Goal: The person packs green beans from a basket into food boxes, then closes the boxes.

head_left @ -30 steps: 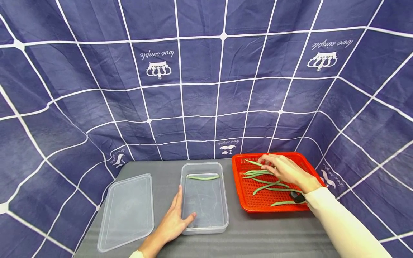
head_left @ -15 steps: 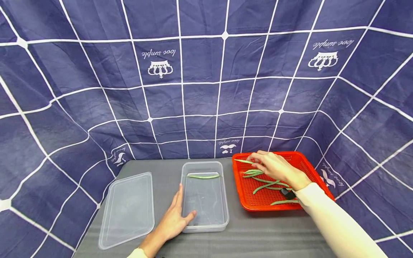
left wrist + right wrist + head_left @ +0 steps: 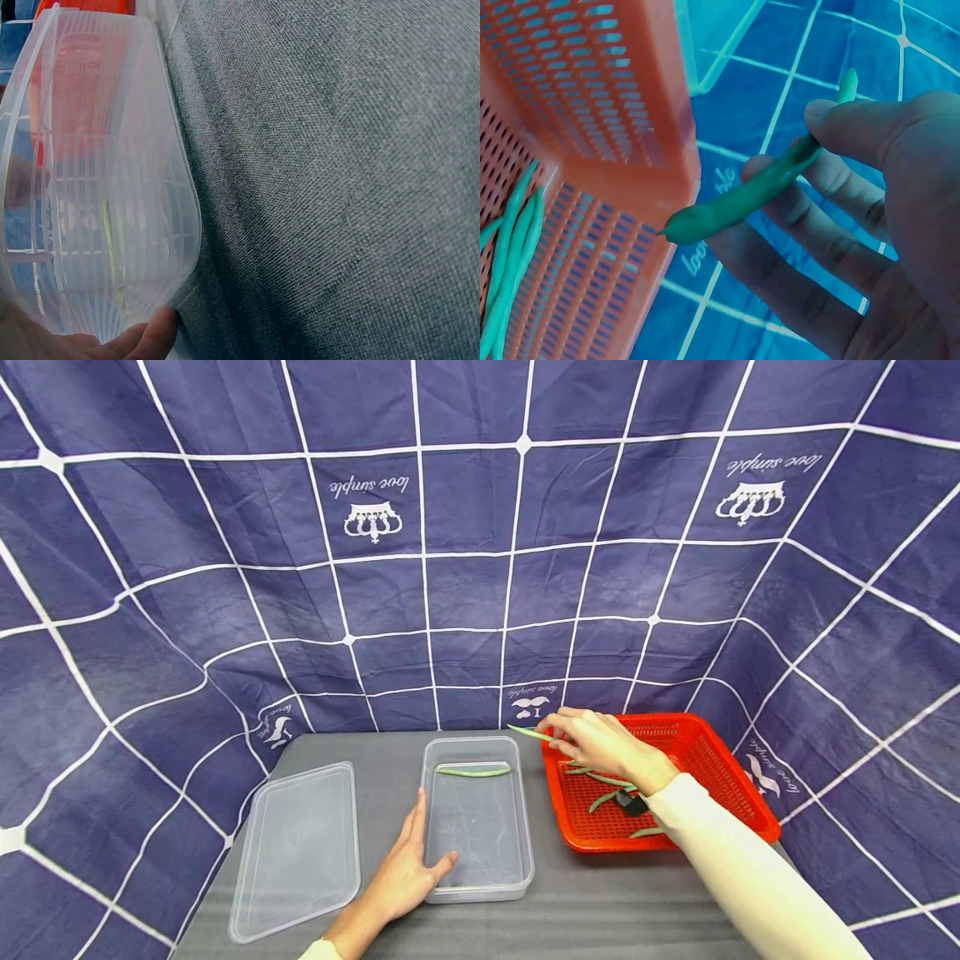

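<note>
My right hand (image 3: 592, 743) pinches a green bean (image 3: 742, 204) between thumb and fingers, above the left rim of the red plastic basket (image 3: 558, 827). The bean's tip points left, toward the clear plastic container (image 3: 480, 852). In the right wrist view the other fingers spread below the bean. Several green beans (image 3: 514, 255) lie in the basket, partly hidden by my arm. Against the container's left wall rests my left hand (image 3: 401, 872), its fingers straight along the outside and its thumb over the rim. One green bean (image 3: 474, 772) lies at the container's far end.
A clear flat lid (image 3: 296, 852) lies on the grey tabletop (image 3: 390, 760), left of the container. Blue cloth (image 3: 465, 593) with white lines hangs behind and at both sides. A black device (image 3: 630, 802) is at my right wrist.
My right hand has moved left with the pinched bean, from over the basket's middle to its left rim. The left hand and the container have stayed in place.
</note>
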